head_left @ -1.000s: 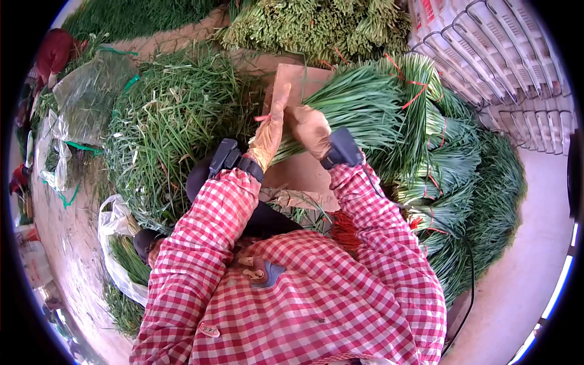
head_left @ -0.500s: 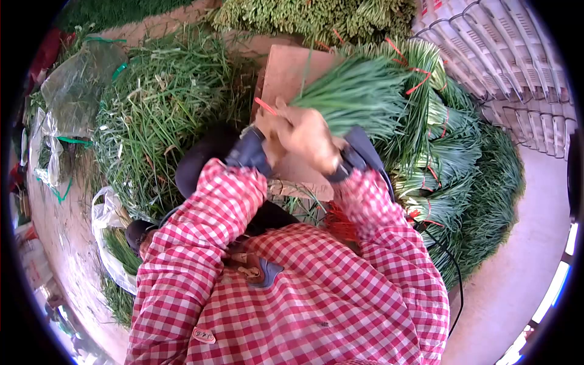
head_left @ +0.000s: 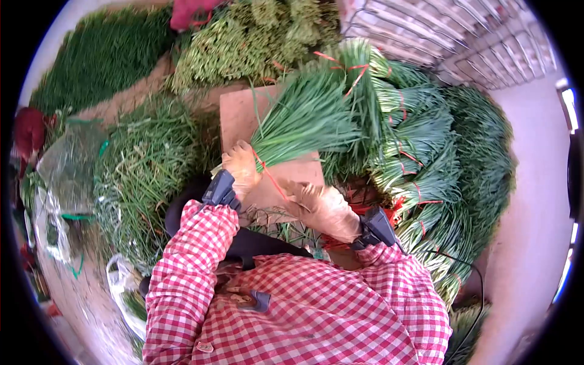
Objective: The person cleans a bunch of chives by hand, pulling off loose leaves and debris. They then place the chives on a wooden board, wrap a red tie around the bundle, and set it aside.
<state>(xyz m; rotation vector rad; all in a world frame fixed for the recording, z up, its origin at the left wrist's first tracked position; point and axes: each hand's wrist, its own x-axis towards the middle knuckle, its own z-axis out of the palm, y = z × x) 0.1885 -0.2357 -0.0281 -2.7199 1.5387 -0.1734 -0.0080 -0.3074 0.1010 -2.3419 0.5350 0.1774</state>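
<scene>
A loose bunch of garlic chives (head_left: 301, 121) lies over a cardboard-coloured board (head_left: 236, 112), its leaves fanned toward the upper right. My left hand (head_left: 241, 167) is closed around the stem end of that bunch. From the stems a red tie (head_left: 273, 180) runs taut down to my right hand (head_left: 322, 207), whose fingers are pinched on its end. Both hands look covered by thin tan gloves, and a dark device sits on each wrist.
Tied chive bunches (head_left: 413, 146) are stacked on the right, beside a metal wire rack (head_left: 474, 42). Loose greens (head_left: 149, 176) heap up on the left near a clear plastic bag (head_left: 73, 158). More bundles (head_left: 249, 45) lie at the back. A black cable (head_left: 480, 283) hangs at right.
My hands were close together over the stems; now my right hand has pulled away down and right, stretching the red tie. The view has also shifted.
</scene>
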